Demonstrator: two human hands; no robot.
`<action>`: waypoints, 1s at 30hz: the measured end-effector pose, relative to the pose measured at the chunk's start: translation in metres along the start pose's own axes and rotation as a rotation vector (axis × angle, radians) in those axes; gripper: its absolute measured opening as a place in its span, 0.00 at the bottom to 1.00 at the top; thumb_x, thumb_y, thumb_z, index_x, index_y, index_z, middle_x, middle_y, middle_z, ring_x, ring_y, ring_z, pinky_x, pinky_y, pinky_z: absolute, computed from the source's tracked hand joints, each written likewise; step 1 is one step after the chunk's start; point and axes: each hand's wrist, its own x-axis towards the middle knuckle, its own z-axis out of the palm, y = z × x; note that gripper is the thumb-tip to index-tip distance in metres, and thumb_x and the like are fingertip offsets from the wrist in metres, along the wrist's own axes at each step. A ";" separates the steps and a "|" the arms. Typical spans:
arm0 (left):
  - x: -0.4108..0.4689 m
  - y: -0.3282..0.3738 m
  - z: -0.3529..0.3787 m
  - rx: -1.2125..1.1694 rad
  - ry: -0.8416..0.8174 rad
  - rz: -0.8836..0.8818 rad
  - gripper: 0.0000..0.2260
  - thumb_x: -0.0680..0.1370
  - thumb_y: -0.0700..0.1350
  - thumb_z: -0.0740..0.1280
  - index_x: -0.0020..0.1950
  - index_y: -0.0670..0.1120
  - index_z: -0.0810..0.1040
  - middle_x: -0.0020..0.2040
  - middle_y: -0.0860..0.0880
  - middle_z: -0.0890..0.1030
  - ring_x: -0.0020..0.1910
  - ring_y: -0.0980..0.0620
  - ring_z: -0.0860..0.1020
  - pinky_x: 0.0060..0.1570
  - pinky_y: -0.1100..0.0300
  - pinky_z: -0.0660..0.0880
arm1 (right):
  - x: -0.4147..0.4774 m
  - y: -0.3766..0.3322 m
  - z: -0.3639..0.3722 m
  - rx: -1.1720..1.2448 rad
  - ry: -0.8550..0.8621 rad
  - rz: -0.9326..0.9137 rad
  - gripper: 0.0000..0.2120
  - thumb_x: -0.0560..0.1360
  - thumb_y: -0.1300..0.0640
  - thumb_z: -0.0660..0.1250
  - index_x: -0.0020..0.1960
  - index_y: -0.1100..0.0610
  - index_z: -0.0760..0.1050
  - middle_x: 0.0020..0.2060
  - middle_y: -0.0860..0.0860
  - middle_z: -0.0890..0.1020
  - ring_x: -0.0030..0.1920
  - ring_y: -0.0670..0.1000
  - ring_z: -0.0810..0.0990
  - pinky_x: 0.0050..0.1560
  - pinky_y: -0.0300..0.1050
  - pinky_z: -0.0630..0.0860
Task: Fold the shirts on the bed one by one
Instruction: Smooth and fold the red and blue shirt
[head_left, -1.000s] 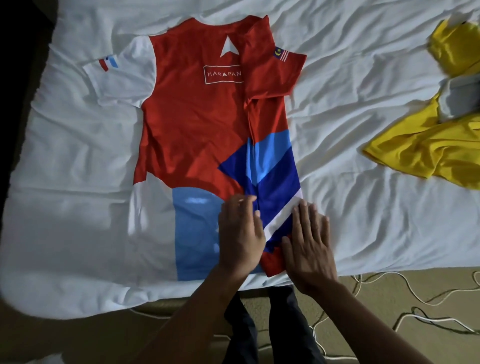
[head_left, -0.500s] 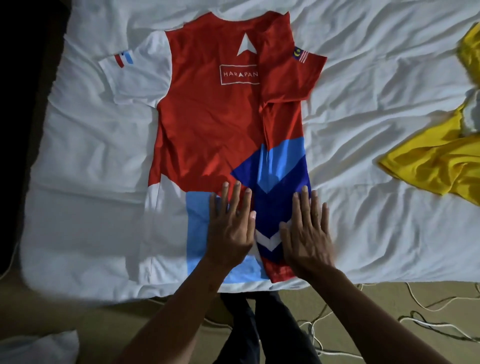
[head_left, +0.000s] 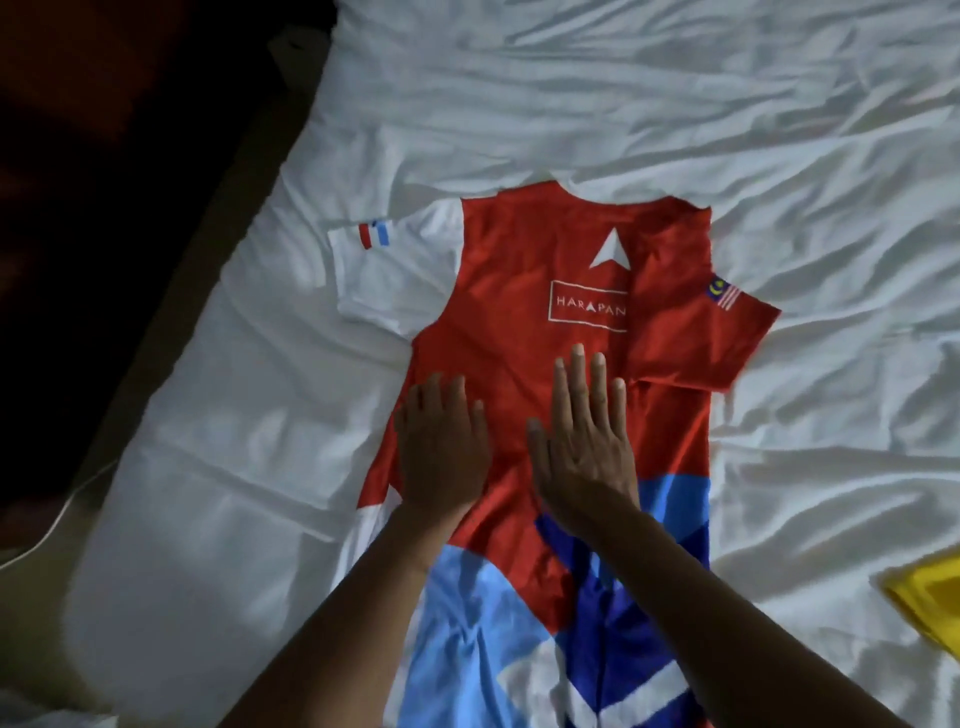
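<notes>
A red, white and blue shirt (head_left: 519, 322) lies flat on the white bed (head_left: 675, 130), its right side folded inward so the red sleeve with a flag patch (head_left: 724, 296) lies over the body. The white left sleeve (head_left: 395, 270) is spread out. My left hand (head_left: 441, 447) lies palm down on the red middle of the shirt, fingers apart. My right hand (head_left: 584, 436) lies flat beside it, just left of the folded edge. Neither hand grips cloth.
A yellow shirt (head_left: 930, 608) shows at the right edge of the bed. The bed's left edge (head_left: 171, 395) runs diagonally, with dark floor beyond and a thin white cable (head_left: 57, 519) at lower left. Wrinkled sheet spreads above and right of the shirt.
Both hands have slid flat up the shirt from the blue hem area to the red middle. The view has moved closer and left, so less of the yellow shirt shows.
</notes>
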 end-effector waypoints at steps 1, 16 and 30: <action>0.010 -0.004 0.001 0.012 -0.008 -0.028 0.16 0.82 0.51 0.62 0.64 0.43 0.78 0.60 0.40 0.79 0.57 0.36 0.77 0.53 0.43 0.74 | 0.018 -0.004 0.002 -0.003 0.005 -0.008 0.33 0.85 0.44 0.49 0.83 0.63 0.53 0.83 0.60 0.48 0.84 0.60 0.43 0.82 0.62 0.47; 0.079 -0.043 0.031 -0.197 -0.155 -0.452 0.14 0.77 0.51 0.74 0.50 0.42 0.79 0.46 0.42 0.81 0.48 0.39 0.81 0.46 0.46 0.79 | 0.258 -0.062 0.065 0.172 0.023 -0.001 0.23 0.85 0.58 0.57 0.77 0.65 0.66 0.59 0.66 0.79 0.54 0.68 0.80 0.51 0.58 0.78; 0.082 -0.029 0.009 -0.408 -0.086 -0.408 0.12 0.80 0.54 0.68 0.42 0.48 0.76 0.36 0.49 0.83 0.36 0.43 0.82 0.38 0.50 0.77 | 0.317 -0.046 0.047 0.456 -0.086 0.244 0.10 0.83 0.53 0.61 0.53 0.59 0.77 0.46 0.61 0.84 0.51 0.62 0.80 0.47 0.50 0.72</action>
